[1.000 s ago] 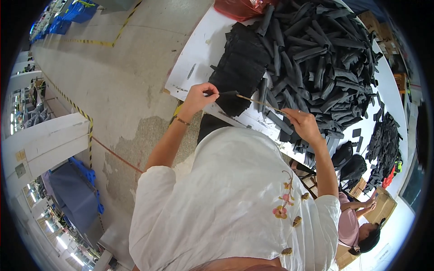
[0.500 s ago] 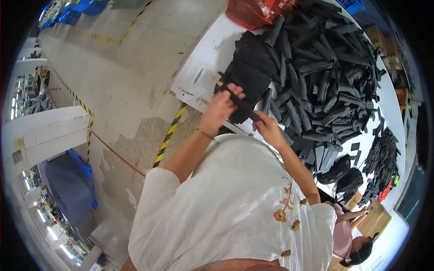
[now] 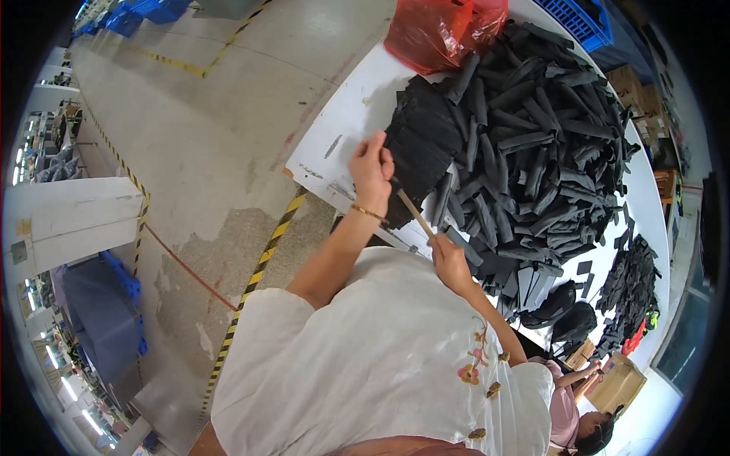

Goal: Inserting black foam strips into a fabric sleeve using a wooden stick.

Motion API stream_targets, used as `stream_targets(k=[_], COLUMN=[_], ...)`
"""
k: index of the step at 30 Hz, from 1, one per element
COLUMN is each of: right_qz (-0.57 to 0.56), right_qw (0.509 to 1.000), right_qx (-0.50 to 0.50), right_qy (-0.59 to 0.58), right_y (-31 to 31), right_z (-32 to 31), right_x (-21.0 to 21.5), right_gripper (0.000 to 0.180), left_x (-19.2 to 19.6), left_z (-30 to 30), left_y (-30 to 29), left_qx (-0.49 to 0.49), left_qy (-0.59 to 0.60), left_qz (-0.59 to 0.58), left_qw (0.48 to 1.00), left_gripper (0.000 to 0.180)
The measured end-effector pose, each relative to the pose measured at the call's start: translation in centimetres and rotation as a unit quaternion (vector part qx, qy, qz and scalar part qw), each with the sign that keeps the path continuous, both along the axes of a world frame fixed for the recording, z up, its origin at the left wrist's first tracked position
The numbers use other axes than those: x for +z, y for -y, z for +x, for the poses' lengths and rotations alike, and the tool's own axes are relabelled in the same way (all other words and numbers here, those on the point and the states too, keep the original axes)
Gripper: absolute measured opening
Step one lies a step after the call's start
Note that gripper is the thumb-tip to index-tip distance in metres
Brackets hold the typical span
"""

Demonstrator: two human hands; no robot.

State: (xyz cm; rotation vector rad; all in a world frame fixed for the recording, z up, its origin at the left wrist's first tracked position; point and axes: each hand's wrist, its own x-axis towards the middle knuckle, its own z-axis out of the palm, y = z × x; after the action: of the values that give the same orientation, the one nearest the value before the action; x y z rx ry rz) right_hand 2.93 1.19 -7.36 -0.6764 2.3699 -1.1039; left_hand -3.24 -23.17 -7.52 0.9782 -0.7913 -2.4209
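— Which way does the thin tan stick (image 3: 415, 210) lie from the fingers of the right hand (image 3: 450, 264)?
— Ahead and leftward; they're closed around its near end, its long axis slanting toward the left hand (image 3: 371, 175)
— And the left fingers?
— Curled, just beside the stick's dark far tip; I can't tell whether they pinch anything. To their right, on the white surface (image 3: 315, 156), lies a flat stack of black strips (image 3: 427, 125)
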Motion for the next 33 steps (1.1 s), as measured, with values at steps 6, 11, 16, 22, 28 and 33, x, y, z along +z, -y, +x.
stream_targets(k=[6,11,16,22,28,33], right_qz=[0.059,0.034,-0.173,-0.251,-0.217,-0.255], right_qw=[0.980,0.991,0.961,0.938,0.941,0.905], right_qx=[0.001,-0.109,-0.209,-0.230,-0.194,-0.322], right_qy=[0.193,-0.071,-0.056,0.063,-0.174,-0.114], right_y=[-6.3,-3.9,5.4,4.5,4.0,4.5], right_z=[0.1,-0.8,-4.9,-6.8,-8.8,-11.4], right_x=[6.8,3.0,1.9,2.4,2.9,5.5], right_gripper=[0.015,0.020,0.015,0.010,0.006,0.015], left_x=[-0.8,-0.6,-0.6,0.7,3.7,2.5], left_z=[-0.8,-1.9,-2.0,-1.7,-0.4,2.4], left_y=[-0.7,-2.8,-4.8,-2.8,-4.6,-8.0], left_qx=[-0.027,-0.006,-0.040,-0.270,-0.542,-0.500], left_qy=[-0.003,0.034,0.028,0.016,-0.097,-0.102], left_qz=[0.091,0.167,0.158,-0.147,-0.236,-0.254], left_qw=[0.995,0.985,0.986,0.951,0.801,0.821], left_gripper=[0.018,0.021,0.019,0.027,0.033,0.034])
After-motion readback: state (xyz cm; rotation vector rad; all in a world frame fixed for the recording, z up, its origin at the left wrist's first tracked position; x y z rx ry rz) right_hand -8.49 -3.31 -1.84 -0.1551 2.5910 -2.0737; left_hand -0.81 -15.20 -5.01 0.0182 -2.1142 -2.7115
